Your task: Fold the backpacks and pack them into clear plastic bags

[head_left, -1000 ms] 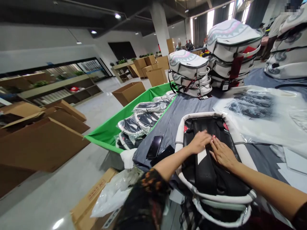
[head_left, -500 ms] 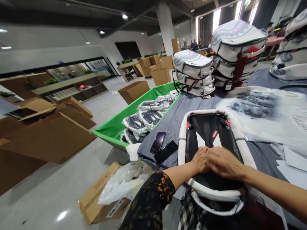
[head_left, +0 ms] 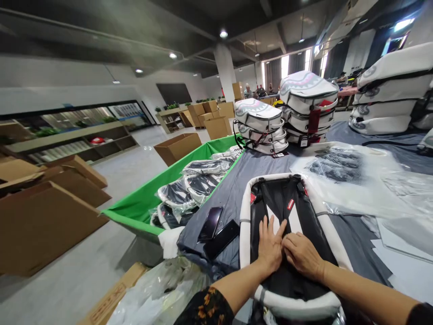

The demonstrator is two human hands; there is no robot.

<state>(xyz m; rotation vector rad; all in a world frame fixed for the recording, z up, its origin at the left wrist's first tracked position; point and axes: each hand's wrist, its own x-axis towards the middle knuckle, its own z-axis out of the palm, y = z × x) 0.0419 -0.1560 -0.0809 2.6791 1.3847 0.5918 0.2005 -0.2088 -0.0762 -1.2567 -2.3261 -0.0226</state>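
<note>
Head: left hand [head_left: 271, 247] splayed, right hand [head_left: 303, 255] seemingly curled.

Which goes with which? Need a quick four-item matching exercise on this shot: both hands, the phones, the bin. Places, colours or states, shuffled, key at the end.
Column one
1. left hand
2. right hand
3. phones
4. bin

Column two
A. on the gray cloth, beside the backpack
B. fingers bent, over the backpack
C. green, with plastic-wrapped bags inside
D. fingers spread out, over the backpack

Pairs: 1-D, 2-B, 3-A, 4-C
</note>
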